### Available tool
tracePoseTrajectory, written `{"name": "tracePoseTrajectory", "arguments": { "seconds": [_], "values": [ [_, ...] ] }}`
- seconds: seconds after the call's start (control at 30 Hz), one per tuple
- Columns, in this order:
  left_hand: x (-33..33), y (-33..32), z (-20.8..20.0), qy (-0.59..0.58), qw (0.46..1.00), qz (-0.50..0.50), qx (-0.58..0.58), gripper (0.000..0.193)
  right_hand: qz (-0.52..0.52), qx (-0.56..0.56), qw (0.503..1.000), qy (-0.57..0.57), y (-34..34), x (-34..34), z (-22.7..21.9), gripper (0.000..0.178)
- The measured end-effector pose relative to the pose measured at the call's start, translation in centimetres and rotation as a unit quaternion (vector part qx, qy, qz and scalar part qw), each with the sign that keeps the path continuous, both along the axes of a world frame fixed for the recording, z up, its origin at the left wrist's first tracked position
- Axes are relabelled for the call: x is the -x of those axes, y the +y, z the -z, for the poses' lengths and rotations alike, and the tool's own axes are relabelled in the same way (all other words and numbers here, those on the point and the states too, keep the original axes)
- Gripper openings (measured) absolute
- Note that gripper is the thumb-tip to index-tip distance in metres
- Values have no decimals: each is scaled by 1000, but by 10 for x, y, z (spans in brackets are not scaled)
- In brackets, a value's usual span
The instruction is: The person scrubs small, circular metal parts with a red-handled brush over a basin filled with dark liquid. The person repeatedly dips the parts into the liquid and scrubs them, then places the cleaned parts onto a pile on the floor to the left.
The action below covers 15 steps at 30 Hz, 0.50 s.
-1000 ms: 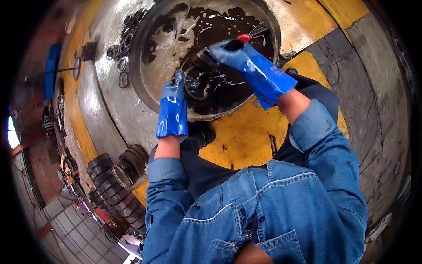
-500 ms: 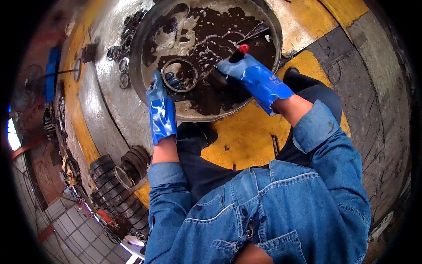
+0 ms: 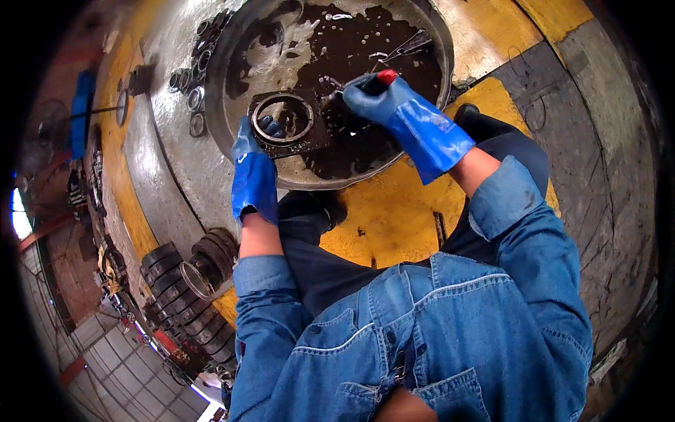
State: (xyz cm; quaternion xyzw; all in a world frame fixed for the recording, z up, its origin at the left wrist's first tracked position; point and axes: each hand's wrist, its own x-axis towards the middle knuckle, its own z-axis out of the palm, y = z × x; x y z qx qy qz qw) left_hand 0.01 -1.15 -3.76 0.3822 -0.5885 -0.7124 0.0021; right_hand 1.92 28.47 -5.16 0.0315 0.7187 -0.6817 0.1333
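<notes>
Left hand point(image 3: 245, 142) grips a square metal flange point(image 3: 296, 138) at its left edge, gloved fingers point(image 3: 271, 127) visible through the bore. Flange is over the near-left part of the round basin point(image 3: 215, 93). Right hand point(image 3: 383, 100) clenched on a red-ended tool point(image 3: 386, 77), right of basin centre; tool's other end unclear. Dark liquid point(image 3: 351, 43) in basin. Metal rings point(image 3: 195, 98) left of basin, yellow floor point(image 3: 380, 225) on its near side.

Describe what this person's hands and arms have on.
The left hand and right hand wear matching gloves, dull grey-blue over the fingers, with long, glossy, brighter blue cuffs. The blue denim sleeves are folded back, stopping short of the gloves; a dark smudge marks the right fold.
</notes>
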Motion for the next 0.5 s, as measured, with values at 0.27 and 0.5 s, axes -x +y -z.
{"name": "tracePoseTrajectory", "arguments": {
  "seconds": [0.27,0.5],
  "values": [
    [-11,10,-15,14,999,49,2,42,-170,56,984,-13,-2,-11,-14,32],
    [8,-39,35,-8,998,53,31,44,-103,106,988,43,-10,-9,-24,29]
  ]
}}
